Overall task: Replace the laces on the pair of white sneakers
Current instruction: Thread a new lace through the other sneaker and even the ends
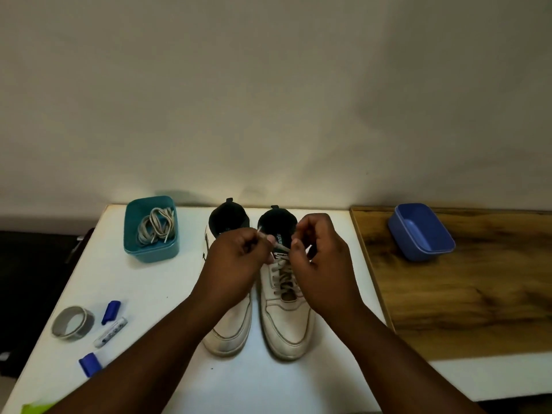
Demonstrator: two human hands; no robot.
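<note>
Two white leather sneakers (260, 309) stand toes toward me on the white tabletop (143, 294). Above the right one, my left hand (236, 264) & right hand (321, 264) each pinch an end of its beige lace (282, 265). Farther left, teal plastic tub (150, 230) w/ more laces.

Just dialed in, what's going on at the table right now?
A person is working on the lace of the right sneaker. The left hand pinches one lace end near the top eyelets and the right hand pinches the other; the lower rows are laced. The left sneaker stands beside it, its lacing hidden behind the left hand. More laces lie in the teal tub; the blue tub on the wooden board holds nothing visible.
</note>
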